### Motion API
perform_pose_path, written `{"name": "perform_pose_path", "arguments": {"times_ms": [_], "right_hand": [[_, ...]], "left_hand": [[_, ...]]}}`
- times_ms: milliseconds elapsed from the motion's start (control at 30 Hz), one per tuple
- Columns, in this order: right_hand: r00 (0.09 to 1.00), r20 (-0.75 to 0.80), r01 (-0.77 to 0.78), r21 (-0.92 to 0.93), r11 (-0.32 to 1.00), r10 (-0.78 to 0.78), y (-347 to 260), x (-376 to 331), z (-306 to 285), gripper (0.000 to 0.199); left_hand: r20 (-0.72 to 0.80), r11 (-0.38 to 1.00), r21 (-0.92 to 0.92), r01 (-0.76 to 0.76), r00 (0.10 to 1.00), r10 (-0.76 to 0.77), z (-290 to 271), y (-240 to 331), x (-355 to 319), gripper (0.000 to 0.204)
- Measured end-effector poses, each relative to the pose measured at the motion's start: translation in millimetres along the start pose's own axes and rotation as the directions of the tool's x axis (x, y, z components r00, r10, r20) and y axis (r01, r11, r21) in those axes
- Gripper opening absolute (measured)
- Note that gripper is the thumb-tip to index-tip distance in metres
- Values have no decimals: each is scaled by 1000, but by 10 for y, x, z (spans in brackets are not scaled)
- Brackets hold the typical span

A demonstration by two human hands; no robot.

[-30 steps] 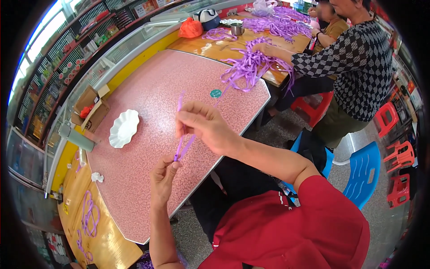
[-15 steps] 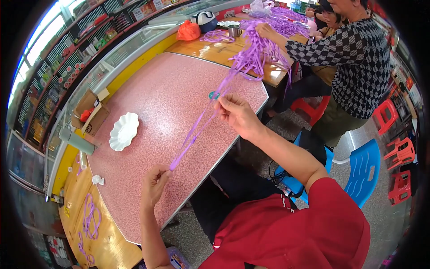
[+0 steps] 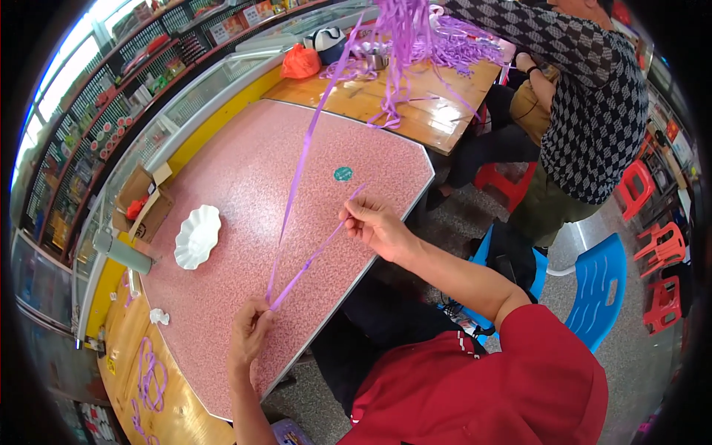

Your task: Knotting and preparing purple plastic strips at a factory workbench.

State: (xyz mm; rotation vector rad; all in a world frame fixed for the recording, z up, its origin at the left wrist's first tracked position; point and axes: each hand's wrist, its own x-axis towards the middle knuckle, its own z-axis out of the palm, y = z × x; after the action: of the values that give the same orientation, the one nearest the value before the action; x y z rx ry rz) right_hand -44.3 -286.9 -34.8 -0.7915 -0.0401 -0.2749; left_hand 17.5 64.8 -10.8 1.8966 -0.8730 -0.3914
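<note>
A long purple ribbon (image 3: 302, 159) stretches from a large purple bundle (image 3: 406, 37) at the far side down to my hands. My left hand (image 3: 251, 326), near the table's front edge, pinches the ribbon where it doubles back. From there one length climbs to the bundle, and a shorter one with a small knot runs to my right hand (image 3: 377, 225). The right fingertips are closed on that shorter length, its loose end poking out past them. Across the far table, a person in a black-and-grey checked top (image 3: 586, 104) lifts the bundle with a raised arm; their hand is out of view.
The pink speckled table (image 3: 245, 156) carries a white scalloped dish (image 3: 198, 236), a crumpled tissue (image 3: 159, 317) and a round green sticker (image 3: 343, 173). A green bottle (image 3: 122, 252) and open cardboard box (image 3: 144, 200) stand left. Blue chair (image 3: 599, 289) at right.
The other person has raised the bundle higher. My right hand has moved down and nearer, my left slightly down; the ribbon's two lengths now spread wide apart.
</note>
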Motion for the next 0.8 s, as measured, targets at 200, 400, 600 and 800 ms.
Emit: {"name": "perform_pose_path", "arguments": {"times_ms": [200,400,600,800], "right_hand": [[999,25,-49,53,997,48,63,4,101,10],[992,121,-22,-114,993,36,-7,-71,337,11],[909,395,-43,-230,972,133,182,-77,797,10],[681,668,369,-667,648,300,162,88,819,15]], "left_hand": [[-14,976,217,-8,1000,11,-77,0,-16,5],[-58,936,333,-112,989,139,-76,185,-204,2],[-160,971,233,51,987,-14,-482,-76,-714,4],[-256,977,-93,191,944,-209,-606,-335,-951,7]]}}
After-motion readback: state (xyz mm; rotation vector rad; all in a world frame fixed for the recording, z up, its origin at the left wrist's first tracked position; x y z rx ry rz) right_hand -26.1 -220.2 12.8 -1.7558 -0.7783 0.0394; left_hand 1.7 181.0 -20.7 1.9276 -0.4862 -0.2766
